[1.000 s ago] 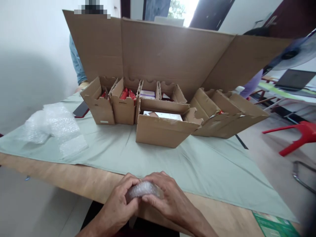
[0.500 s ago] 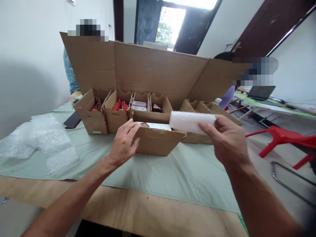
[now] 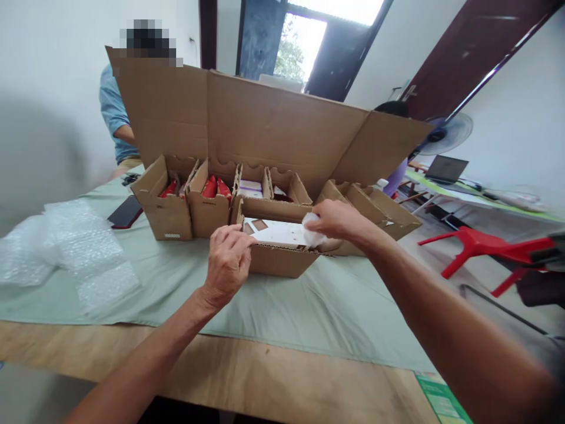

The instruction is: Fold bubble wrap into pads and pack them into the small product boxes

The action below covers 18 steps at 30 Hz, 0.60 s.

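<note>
Wrapped bundle [image 3: 312, 232] had moved down to the front box [image 3: 282, 262], right end, pinched in right hand [image 3: 334, 218]; left hand [image 3: 228, 259] held its rim. Forcing the bundle beside the white carton [image 3: 279, 232] risked bending that rim.

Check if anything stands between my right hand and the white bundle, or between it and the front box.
Nothing visible does: your right hand grips the white bundle at the right end of the front box. A white carton lies inside, just left of it, possibly touching.
</note>
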Each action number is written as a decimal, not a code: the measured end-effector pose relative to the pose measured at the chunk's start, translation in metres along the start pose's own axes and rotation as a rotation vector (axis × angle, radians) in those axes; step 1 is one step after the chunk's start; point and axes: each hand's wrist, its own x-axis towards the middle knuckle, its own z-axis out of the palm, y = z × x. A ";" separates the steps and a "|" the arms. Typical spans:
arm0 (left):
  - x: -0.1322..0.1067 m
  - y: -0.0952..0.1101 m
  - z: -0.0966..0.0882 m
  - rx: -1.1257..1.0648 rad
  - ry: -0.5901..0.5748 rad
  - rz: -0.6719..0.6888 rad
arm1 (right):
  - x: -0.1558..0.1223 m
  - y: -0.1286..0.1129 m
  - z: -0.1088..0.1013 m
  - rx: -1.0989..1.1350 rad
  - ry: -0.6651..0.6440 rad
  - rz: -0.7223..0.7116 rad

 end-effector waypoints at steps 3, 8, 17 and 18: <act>-0.004 0.000 -0.001 -0.015 0.002 0.001 | 0.007 0.012 0.001 0.240 -0.085 0.013; -0.009 0.000 -0.002 -0.037 -0.022 -0.015 | 0.001 0.035 0.014 0.448 -0.078 0.049; -0.010 0.002 -0.003 -0.029 -0.042 -0.027 | 0.008 0.020 0.019 0.222 -0.184 0.030; -0.011 0.002 -0.003 -0.027 -0.045 -0.026 | 0.009 0.017 0.018 0.189 -0.194 0.030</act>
